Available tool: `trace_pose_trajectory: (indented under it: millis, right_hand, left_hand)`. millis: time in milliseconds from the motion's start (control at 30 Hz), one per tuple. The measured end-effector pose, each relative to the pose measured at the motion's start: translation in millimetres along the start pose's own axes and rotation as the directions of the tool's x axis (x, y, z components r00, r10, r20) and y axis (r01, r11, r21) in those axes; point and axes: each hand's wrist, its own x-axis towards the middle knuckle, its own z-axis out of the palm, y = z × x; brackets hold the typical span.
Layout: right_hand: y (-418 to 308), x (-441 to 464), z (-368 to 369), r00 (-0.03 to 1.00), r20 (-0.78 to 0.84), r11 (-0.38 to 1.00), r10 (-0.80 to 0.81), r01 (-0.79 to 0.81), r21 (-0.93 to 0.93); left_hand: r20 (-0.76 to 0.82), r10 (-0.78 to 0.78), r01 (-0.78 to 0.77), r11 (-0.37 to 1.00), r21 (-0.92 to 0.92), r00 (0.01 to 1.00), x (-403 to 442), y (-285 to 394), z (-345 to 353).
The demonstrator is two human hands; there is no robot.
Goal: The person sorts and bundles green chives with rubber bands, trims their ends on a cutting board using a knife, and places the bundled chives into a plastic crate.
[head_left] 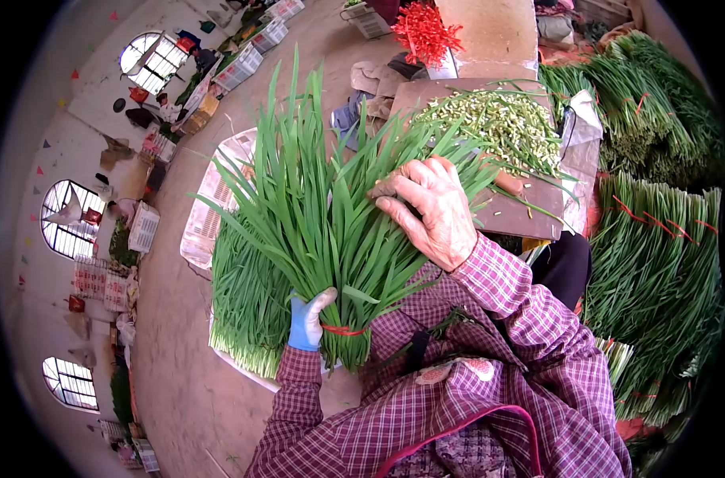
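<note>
A bunch of garlic chives (318,183) stands fanned out in front of me, its leaves spreading upward and to the right. My left hand (308,317), in a blue and white glove, is closed around its lower part, just beside a red tie (344,329). My bare right hand (430,209) lies over the leaves on the right side, fingers curled in on some of them; the fingertips are partly hidden. Below and left of the bunch, more garlic chives (247,287) lie in a pale crate (207,217).
A brown board (538,209) at the right bears chopped pale stem ends (498,123) and a wooden knife handle (508,182). Red ties (426,33) are heaped behind it. Tied chive bundles (657,263) are stacked at the far right. People and crates (239,65) line the left wall.
</note>
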Motion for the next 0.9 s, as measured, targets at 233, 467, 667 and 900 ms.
trace_pose_trajectory:
  millis: [233,467,667,900]
  right_hand:
    - [-7.4,13.0,8.7,0.997,-0.026,0.997,0.078,-0.078,-0.006]
    - [0.9,13.0,20.8,0.99,-0.015,0.989,0.138,-0.137,0.058]
    - [19.7,10.2,33.0,0.83,-0.002,0.496,0.557,-0.331,0.803]
    - [19.4,27.5,-24.9,0.777,-0.157,0.562,0.61,-0.285,0.776]
  left_hand:
    - [0.031,-0.005,0.004,1.0,0.023,0.999,-2.3,12.0,15.7]
    - [0.018,-0.05,0.049,0.998,0.041,0.999,-6.8,18.0,24.3]
    - [0.062,-0.073,0.066,0.991,0.119,0.995,-5.6,22.3,29.2]
    - [0.058,-0.069,0.063,0.994,0.093,0.996,-9.5,28.3,47.2]
